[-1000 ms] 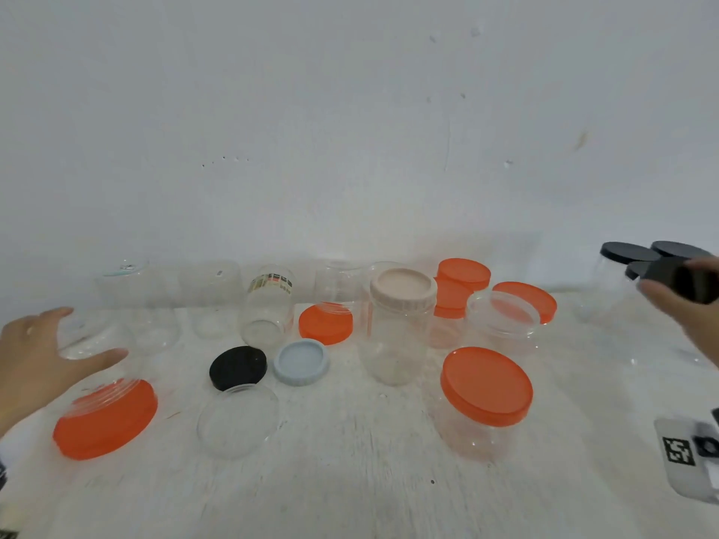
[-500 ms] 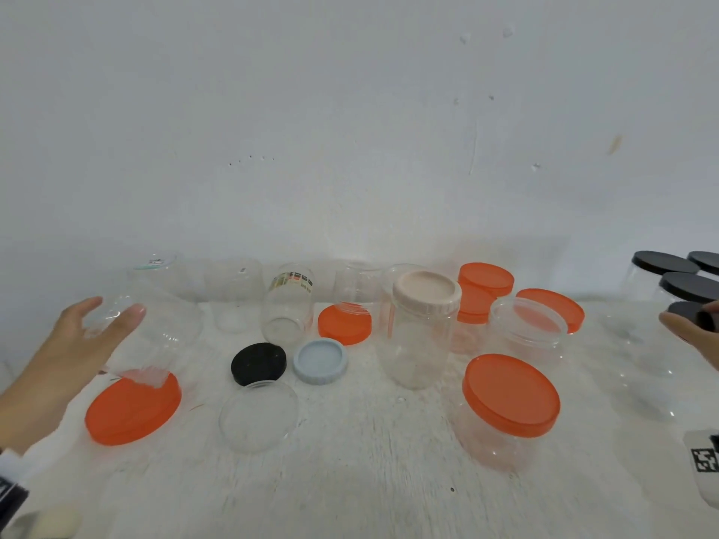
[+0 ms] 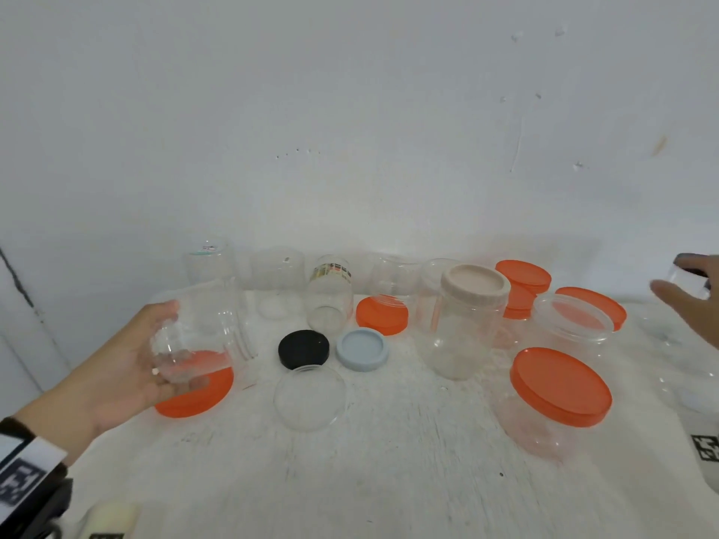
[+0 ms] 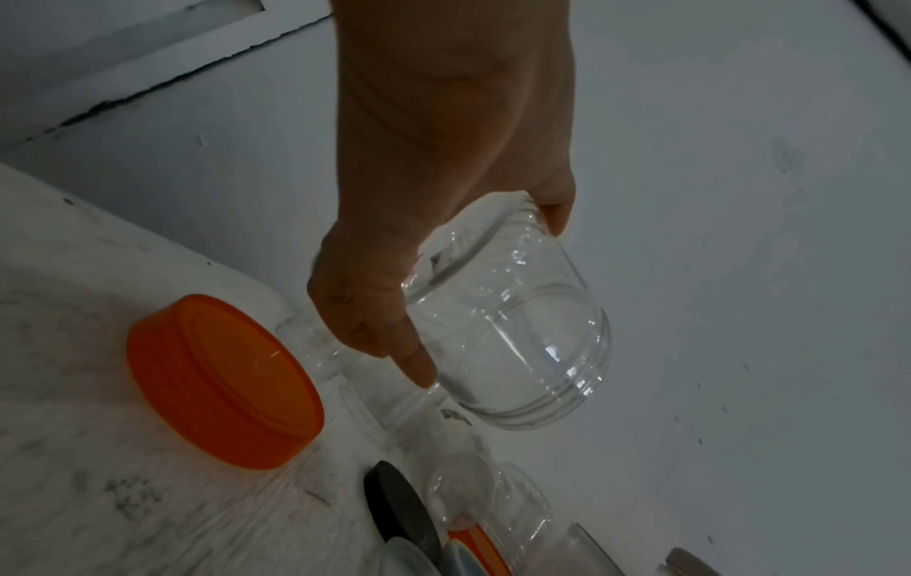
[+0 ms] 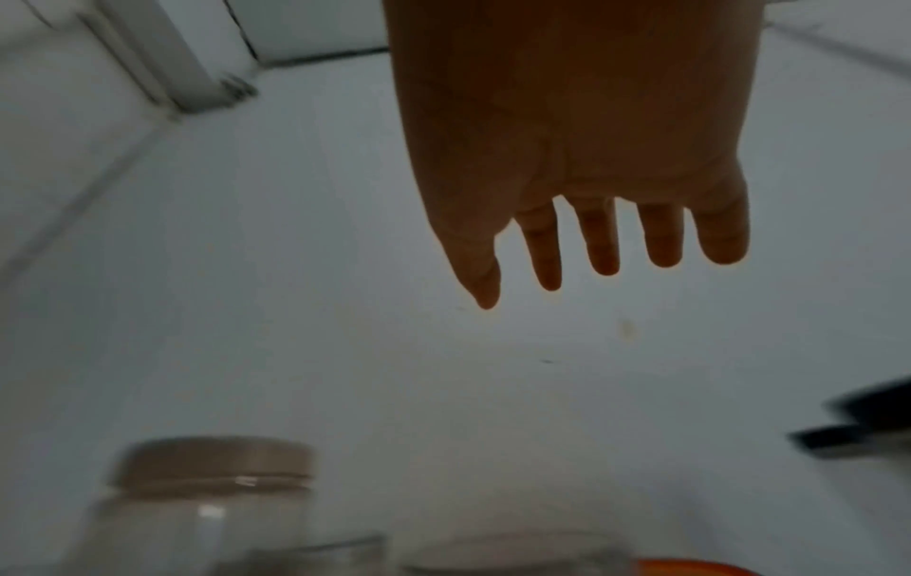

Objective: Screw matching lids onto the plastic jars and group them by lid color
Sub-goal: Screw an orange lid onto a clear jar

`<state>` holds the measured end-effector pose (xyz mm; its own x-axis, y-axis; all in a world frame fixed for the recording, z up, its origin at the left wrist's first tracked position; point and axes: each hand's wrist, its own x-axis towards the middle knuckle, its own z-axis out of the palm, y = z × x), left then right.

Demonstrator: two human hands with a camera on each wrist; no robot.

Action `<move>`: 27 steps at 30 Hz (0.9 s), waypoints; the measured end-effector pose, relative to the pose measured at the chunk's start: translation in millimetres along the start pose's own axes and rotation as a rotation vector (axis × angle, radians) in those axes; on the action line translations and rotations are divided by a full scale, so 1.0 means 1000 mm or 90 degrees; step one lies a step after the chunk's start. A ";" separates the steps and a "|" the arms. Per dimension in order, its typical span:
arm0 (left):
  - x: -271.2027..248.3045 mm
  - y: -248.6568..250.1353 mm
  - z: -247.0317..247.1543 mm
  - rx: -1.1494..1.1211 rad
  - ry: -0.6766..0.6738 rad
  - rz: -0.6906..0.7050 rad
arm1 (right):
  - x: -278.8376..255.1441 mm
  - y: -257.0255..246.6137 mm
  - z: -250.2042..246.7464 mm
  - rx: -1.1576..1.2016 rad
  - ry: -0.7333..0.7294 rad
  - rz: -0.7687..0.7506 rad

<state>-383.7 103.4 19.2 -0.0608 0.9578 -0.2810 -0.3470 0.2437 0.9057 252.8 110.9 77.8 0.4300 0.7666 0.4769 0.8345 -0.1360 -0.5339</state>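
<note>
My left hand (image 3: 132,363) grips a clear lidless jar (image 3: 198,328), tilted on its side in the air just above a large orange lid (image 3: 202,394) lying on the white table. The left wrist view shows the thumb and fingers (image 4: 394,343) wrapped round that jar (image 4: 507,331), with the orange lid (image 4: 221,382) below. My right hand (image 3: 692,301) hovers at the far right with straight, spread fingers (image 5: 596,249) and holds nothing. A black-lidded jar (image 3: 696,274) stands just behind it.
Loose black lid (image 3: 303,348), pale blue lid (image 3: 362,348) and orange lid (image 3: 382,315) lie mid-table. An open clear jar (image 3: 309,396), a beige-lidded jar (image 3: 467,324), an orange-lidded jar (image 3: 556,398), a wide open jar (image 3: 572,324) and stacked orange lids (image 3: 521,289) stand around. Several clear jars (image 3: 328,297) line the wall.
My left hand has taken hold of the clear jar and lifted it off the orange lid. My right hand has let go of the black-lidded jar and opened.
</note>
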 end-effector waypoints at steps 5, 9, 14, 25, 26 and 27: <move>-0.009 -0.002 -0.016 -0.030 -0.018 -0.003 | -0.070 -0.133 0.018 0.035 0.008 -0.226; -0.019 0.001 -0.032 -0.009 -0.031 0.034 | -0.113 -0.204 0.065 0.093 -0.089 -0.337; -0.029 0.000 -0.052 -0.002 -0.027 0.058 | -0.153 -0.274 0.146 0.043 -0.371 -0.403; -0.042 0.006 -0.093 0.039 0.021 0.074 | -0.234 -0.384 0.243 -0.109 -0.717 -0.448; -0.042 0.006 -0.096 0.038 0.031 0.077 | -0.237 -0.390 0.245 -0.113 -0.718 -0.441; -0.042 0.006 -0.099 0.034 0.040 0.079 | -0.240 -0.395 0.246 -0.116 -0.720 -0.432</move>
<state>-475.6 49.9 4.6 -0.1588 0.9700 -0.1842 -0.2832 0.1340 0.9497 -264.7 134.9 2.2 -0.5338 0.7992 -0.2763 0.8402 0.4644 -0.2799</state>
